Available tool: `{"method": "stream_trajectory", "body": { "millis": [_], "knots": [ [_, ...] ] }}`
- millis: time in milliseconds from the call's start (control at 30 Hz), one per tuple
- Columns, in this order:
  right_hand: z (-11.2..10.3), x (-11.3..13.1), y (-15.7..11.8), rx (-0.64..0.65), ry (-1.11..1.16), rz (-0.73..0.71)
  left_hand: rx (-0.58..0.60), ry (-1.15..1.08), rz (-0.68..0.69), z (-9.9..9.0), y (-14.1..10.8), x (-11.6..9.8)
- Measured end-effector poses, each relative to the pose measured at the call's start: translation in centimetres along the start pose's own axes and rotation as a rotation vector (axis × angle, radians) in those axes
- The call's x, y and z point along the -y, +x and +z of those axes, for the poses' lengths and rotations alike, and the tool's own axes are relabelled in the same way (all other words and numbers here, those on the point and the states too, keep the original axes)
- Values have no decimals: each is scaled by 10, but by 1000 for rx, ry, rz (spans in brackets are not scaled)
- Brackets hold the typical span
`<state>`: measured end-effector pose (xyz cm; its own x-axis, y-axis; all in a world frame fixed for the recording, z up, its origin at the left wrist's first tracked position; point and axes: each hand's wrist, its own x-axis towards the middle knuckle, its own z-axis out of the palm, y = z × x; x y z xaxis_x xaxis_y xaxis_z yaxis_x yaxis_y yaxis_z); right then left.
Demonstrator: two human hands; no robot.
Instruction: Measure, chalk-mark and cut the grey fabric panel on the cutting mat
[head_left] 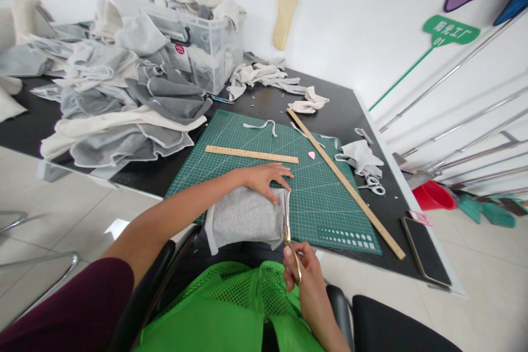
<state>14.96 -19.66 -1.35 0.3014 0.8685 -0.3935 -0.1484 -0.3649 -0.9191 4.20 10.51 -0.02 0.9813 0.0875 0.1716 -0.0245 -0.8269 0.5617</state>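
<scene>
A light grey piece of cloth [243, 217] lies over the near edge of the green cutting mat [330, 198] and hangs a little past it. My left hand [268, 180] rests on the cloth's top right part, fingers spread, the fingertips reaching onto the mat. In my right hand [303, 269] are gold-handled scissors [287, 234], held by the handles below the mat's edge. Their blades point away from me along the cloth's right edge. How far the blades are apart is too small to tell.
Beyond the cloth lie a short wooden ruler [251, 154] and a long one [346, 182]. White scissors [374, 186] and a phone [425, 250] are at the right. Piled cloth [119, 88] and a clear box [210, 55] stand at the back left.
</scene>
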Motion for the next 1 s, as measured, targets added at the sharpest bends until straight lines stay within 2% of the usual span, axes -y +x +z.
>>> {"method": "stream_trajectory", "body": {
  "millis": [433,1000],
  "knots": [
    [8,11,-8,4,-55,7,5,13,13,1,0,1],
    [2,6,-7,17,35,-8,12,-8,22,0,1,0]
  ]
}}
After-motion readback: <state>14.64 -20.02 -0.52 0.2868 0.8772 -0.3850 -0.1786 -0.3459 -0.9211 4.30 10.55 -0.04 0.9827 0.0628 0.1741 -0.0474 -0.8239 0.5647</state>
